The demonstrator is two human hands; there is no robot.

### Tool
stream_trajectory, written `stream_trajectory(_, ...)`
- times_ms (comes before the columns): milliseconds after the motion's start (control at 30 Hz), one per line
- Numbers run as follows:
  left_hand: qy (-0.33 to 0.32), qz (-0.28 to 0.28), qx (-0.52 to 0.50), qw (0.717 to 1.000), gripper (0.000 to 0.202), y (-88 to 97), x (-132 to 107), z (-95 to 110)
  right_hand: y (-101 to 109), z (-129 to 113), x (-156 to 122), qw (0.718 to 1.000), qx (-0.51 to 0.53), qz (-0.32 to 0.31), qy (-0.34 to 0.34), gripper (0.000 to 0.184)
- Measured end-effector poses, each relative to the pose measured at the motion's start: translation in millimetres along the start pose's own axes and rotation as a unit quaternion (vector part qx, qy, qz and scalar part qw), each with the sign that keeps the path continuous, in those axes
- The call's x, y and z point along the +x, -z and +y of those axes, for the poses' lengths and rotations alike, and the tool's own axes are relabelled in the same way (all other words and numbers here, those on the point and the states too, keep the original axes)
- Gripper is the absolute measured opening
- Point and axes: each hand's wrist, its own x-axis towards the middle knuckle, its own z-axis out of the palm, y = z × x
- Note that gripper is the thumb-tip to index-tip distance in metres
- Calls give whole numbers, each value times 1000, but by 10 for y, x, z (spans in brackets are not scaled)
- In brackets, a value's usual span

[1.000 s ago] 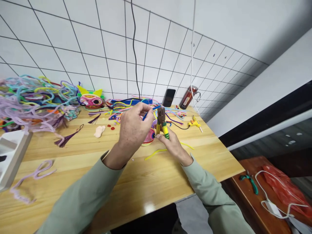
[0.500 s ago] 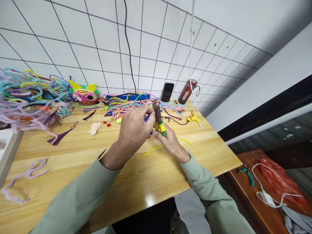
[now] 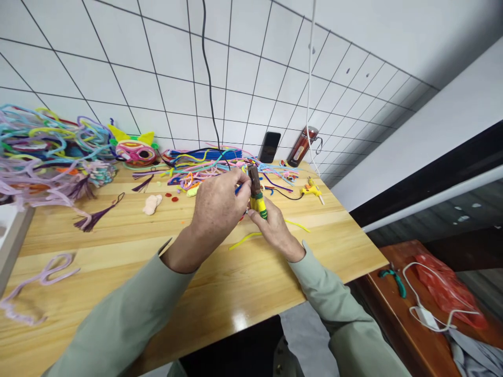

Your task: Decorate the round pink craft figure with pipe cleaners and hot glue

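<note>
My left hand (image 3: 216,207) is closed, pinching a blue pipe cleaner (image 3: 237,189) by its end near the jaws of a pair of pliers. My right hand (image 3: 275,228) is wrapped round the yellow-and-green handles of the pliers (image 3: 256,191), which stand upright with rusty brown jaws on top. Both hands hover above the wooden table (image 3: 220,272), close together. A pink craft piece behind my left hand is almost wholly hidden. A loose yellow pipe cleaner (image 3: 245,240) lies on the table just in front of my right hand.
Piles of coloured pipe cleaners (image 3: 43,152) fill the left and back of the table, with a pink-and-yellow mask (image 3: 135,149). A glue gun (image 3: 312,191), a phone (image 3: 271,147) and a bottle (image 3: 301,147) stand at the back right. A lilac pipe cleaner (image 3: 39,277) lies front left.
The view has shifted a little, so the hands sit slightly higher on the table. My left hand has closed in on the plier jaws, now covering the pink piece.
</note>
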Motion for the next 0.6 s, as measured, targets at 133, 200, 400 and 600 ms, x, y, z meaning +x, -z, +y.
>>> stream_trajectory(133,-7,-6,7,1000,21,9,5,-7,-4,28,-12,1000,-28,8,-6,21)
stream_trajectory(200,-14,-2,8,1000,21,2,6,-15,-5,31,-22,999,-46,10,-13,20)
stream_trajectory(400,-32,12,3,999,22,-29,2,-60,16,-16,-38,997,-76,12,-31,20)
stream_trajectory(600,-65,29,-27,997,20,-44,-26,-77,39,34,-48,996,-74,38,-18,16)
